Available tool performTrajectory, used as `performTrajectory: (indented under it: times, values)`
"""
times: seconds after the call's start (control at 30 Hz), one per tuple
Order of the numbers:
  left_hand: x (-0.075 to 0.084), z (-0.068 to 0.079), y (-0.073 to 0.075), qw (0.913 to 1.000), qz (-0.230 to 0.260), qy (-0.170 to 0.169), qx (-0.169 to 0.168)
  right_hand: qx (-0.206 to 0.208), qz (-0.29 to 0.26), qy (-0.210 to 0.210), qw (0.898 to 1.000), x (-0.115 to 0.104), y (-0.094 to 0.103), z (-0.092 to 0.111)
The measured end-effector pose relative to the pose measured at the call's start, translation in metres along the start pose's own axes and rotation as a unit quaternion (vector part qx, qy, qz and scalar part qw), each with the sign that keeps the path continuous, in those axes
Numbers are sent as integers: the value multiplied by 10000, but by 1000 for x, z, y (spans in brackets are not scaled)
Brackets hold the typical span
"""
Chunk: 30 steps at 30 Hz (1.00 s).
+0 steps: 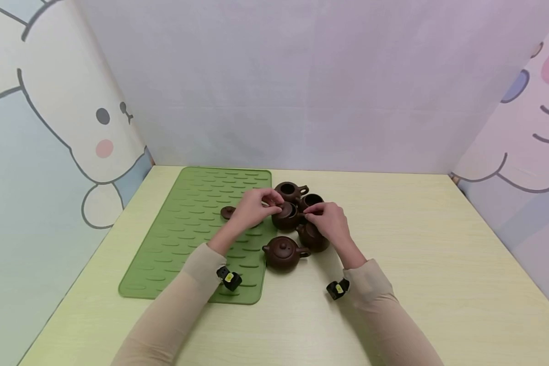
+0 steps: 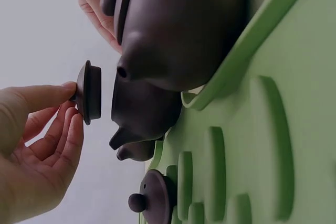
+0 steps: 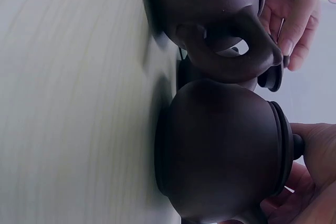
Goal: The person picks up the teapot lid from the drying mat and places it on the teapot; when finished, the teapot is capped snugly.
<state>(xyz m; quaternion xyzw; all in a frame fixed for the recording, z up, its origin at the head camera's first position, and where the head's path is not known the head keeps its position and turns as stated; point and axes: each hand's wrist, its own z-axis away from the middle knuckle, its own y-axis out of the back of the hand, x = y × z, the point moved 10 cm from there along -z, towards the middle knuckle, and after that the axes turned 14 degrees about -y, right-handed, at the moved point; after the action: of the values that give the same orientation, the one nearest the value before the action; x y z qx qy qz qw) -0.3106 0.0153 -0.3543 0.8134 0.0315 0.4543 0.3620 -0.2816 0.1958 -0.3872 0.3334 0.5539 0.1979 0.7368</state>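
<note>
My left hand [image 1: 252, 207] pinches a dark brown teapot lid [image 2: 88, 93] by its knob. The lid is tilted on edge in the left wrist view, just off the mouth of an uncovered teapot [image 2: 147, 109]. At that teapot's handle are the thumb and fingertips of my right hand [image 1: 331, 222], which appear to pinch it; a lidded teapot [image 3: 220, 140] hides part of this grip in the right wrist view. Another lidded teapot [image 1: 282, 253] stands nearest me. Farther back are two teapots without lids, one at the rear [image 1: 287, 191] and one beside it [image 1: 314, 200].
A green ridged mat [image 1: 164, 254] covers the table's left part, its right edge beside the teapots. On it lies a loose lid [image 1: 227, 212], left of my left hand. The pale wooden table [image 1: 439, 254] extends to the right. A curtain [image 1: 302, 101] hangs behind.
</note>
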Motion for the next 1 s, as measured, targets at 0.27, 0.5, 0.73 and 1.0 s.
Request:
performTrajectory:
  times: [0.27, 0.5, 0.73, 1.0]
  values:
    - [-2, -4, -4, 10000, -48, -14, 27, 36, 40, 43, 10000, -1, -1, -1]
    - [-4, -7, -7, 10000, -49, -51, 40, 50, 38, 37, 10000, 0, -1, -2]
    - [-6, -10, -10, 10000, -73, -1, 21, 37, 20, 57, 10000, 0, -1, -1]
    - [-5, -12, -12, 10000, -90, 16, 0, 34, -31, 85, 10000, -1, 0, 0]
